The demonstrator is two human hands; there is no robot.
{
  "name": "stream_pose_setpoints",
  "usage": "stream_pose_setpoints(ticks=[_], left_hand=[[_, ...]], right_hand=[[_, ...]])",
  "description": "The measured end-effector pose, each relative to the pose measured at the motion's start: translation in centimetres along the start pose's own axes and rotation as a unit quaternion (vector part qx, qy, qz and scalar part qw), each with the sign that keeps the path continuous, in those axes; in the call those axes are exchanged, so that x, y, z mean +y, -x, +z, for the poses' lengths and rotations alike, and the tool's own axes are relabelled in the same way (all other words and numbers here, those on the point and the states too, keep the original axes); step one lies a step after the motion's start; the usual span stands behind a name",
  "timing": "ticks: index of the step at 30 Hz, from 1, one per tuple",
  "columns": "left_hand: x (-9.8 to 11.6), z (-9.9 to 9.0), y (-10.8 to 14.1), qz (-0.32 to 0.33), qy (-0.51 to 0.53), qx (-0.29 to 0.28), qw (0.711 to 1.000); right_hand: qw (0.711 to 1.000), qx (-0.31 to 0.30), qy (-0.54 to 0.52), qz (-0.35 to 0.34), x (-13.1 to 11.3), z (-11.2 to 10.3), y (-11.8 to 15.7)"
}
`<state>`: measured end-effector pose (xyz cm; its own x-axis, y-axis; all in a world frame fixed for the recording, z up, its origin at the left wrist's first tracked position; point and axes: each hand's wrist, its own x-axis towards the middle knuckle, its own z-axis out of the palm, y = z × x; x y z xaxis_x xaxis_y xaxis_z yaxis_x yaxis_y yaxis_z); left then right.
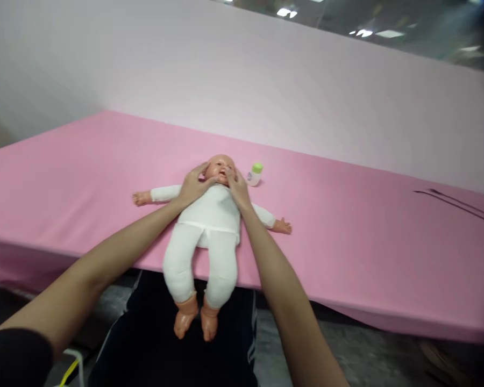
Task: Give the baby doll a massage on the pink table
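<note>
A baby doll in a white top and white trousers lies on its back, its arms spread wide. Its legs reach over the table's front edge, with the bare feet above my lap. My left hand cups the left side of the doll's head, fingers curved along the cheek and jaw. On the other side my right hand is pressed against the cheek, with the thumb near the mouth. The head is held between both hands. Just right of the head, a small baby bottle with a green cap stands on the table.
A pink cloth covers the table. Behind it rises a pale wall panel. Thin dark cords lie at the far right of the table. A white and yellow cable shows at the lower left.
</note>
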<state>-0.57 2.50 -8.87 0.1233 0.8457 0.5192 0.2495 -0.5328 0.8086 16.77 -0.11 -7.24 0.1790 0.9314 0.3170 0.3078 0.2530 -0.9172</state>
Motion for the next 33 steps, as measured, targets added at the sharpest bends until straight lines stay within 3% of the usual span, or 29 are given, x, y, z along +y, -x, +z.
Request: stream_pose_setpoints(ticks=[2,5,13,33], left_hand=[[0.1,-0.1,-0.2,0.012,0.017,-0.009,1.0],[-0.4,-0.1,-0.8,0.024,-0.011,-0.021,0.999],[0.1,-0.3,-0.3,0.002,-0.005,-0.033,0.999],[0.1,-0.4,-0.3,-0.004,-0.011,-0.034,0.999]], right_hand=[[1.0,-0.008,-0.02,-0.004,-0.1,0.2,-0.3],[0.999,0.033,0.01,-0.022,0.4,0.3,-1.1],[0.999,-0.007,0.004,-0.035,-0.2,-0.1,-0.1],[1.0,0.006,-0.007,-0.011,0.0,-0.2,-0.2]])
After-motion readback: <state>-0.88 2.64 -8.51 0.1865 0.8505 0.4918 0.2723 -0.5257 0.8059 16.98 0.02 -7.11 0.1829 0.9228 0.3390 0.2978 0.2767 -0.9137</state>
